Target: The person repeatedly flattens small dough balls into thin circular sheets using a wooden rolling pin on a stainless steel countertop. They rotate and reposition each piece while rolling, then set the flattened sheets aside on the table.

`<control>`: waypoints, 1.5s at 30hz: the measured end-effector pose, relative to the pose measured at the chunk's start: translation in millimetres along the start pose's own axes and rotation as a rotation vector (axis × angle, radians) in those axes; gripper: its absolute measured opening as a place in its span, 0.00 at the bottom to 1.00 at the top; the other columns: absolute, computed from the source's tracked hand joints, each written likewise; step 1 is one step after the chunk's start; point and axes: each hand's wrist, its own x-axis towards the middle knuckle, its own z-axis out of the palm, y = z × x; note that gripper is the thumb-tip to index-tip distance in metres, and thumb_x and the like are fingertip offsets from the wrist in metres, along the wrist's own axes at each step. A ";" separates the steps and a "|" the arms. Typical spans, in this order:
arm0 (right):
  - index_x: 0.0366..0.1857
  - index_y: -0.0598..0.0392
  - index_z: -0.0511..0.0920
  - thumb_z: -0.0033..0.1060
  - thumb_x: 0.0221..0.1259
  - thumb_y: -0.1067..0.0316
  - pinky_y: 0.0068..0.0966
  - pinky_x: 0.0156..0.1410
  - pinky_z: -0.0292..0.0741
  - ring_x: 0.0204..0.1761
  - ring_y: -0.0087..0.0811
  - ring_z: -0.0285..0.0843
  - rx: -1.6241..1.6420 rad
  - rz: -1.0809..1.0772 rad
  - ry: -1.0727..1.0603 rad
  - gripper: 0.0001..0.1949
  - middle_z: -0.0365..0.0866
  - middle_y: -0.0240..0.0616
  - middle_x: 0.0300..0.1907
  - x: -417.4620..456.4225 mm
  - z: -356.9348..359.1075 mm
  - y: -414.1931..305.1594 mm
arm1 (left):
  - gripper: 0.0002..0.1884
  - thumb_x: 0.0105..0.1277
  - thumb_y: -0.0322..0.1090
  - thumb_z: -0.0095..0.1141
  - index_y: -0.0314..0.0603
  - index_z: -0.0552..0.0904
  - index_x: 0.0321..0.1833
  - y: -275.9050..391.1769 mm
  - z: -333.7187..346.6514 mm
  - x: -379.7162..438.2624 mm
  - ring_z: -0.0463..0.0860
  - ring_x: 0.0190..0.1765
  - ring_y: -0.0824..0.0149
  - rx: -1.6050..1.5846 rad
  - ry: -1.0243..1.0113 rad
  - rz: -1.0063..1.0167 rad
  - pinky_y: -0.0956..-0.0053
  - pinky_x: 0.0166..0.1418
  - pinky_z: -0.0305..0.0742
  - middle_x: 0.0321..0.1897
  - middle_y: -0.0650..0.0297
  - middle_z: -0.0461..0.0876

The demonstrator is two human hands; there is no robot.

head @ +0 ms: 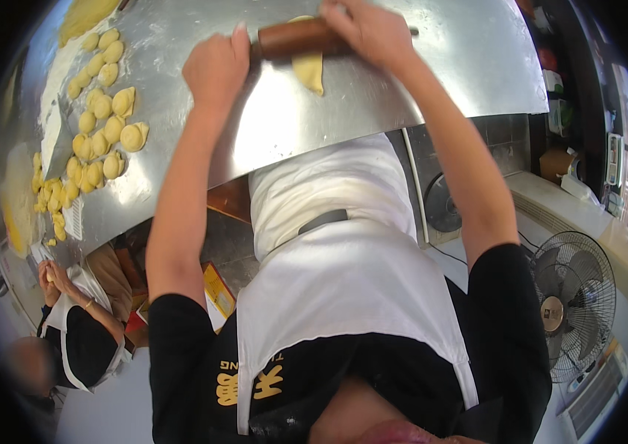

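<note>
A brown wooden rolling pin (286, 40) lies across a flattened piece of yellow dough (309, 75) on the steel worktop (181, 105). My left hand (217, 69) is closed around the pin's left handle. At the other end, my right hand (372, 33) grips the pin, blurred by motion, with a handle tip showing beyond it. The dough tapers to a point on the side nearer me, and the pin covers its middle. Several round yellow dough pieces (102, 106) sit in groups left of my left hand, some with folded edges.
White flour (59, 83) and a metal scraper (59, 139) are by the dough pieces. A larger yellow dough mass (81, 19) lies at the far left. Another person (84, 333) holds a small dough piece at the worktop's left end. A fan (575, 305) stands at right.
</note>
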 end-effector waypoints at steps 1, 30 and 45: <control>0.63 0.39 0.82 0.56 0.70 0.32 0.42 0.54 0.82 0.46 0.52 0.90 0.013 -0.005 0.060 0.29 0.92 0.45 0.42 -30.5 8.9 -0.4 | 0.27 0.77 0.50 0.52 0.40 0.84 0.22 6.2 1.7 -27.1 0.83 0.32 0.47 -0.003 0.193 0.084 0.53 0.35 0.76 0.25 0.55 0.85; 0.58 0.43 0.84 0.65 0.63 0.31 0.39 0.43 0.83 0.38 0.47 0.90 0.003 -0.098 0.007 0.30 0.91 0.42 0.37 -95.5 1.0 -10.0 | 0.18 0.69 0.41 0.60 0.46 0.79 0.20 25.5 -18.6 -92.7 0.75 0.25 0.52 -0.083 0.246 0.283 0.54 0.33 0.67 0.19 0.59 0.75; 0.54 0.54 0.84 0.50 0.76 0.46 0.47 0.54 0.81 0.47 0.57 0.87 0.027 -0.084 0.011 0.23 0.89 0.53 0.41 34.8 -2.0 28.7 | 0.34 0.80 0.57 0.42 0.36 0.89 0.26 13.1 4.9 39.6 0.86 0.30 0.39 -0.014 -0.080 0.079 0.48 0.37 0.78 0.25 0.45 0.86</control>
